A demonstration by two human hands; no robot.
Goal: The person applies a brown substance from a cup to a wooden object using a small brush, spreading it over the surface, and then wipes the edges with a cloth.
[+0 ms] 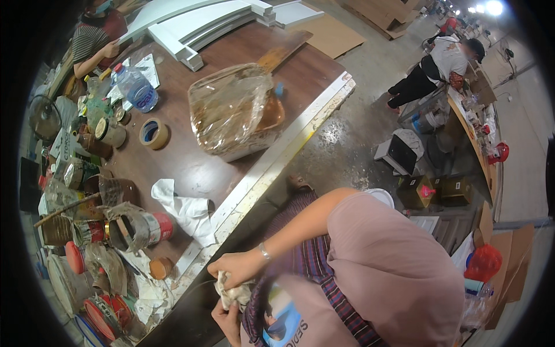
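Close to my body, beside the table's near edge, my right hand [237, 269] pinches a crumpled, stained whitish rag [233, 296]. My left hand [227, 321] is below it, with its fingers closed on the same rag; part of this hand is hidden by my clothes. On the brown table [185, 168], just beyond my hands, lies a crumpled white cloth [184, 211]. Farther back stands a tub [272, 118] with brown contents, mostly covered by clear plastic film [225, 107]. A roll of tape [154, 133] lies to its left.
Jars, cans and brushes crowd the table's left side, near a water bottle [137, 89]. White frame pieces [199, 29] lie at the far end, where a person [95, 43] works. Another person [442, 63] bends at a bench on the right. Metal tins [416, 191] stand below.
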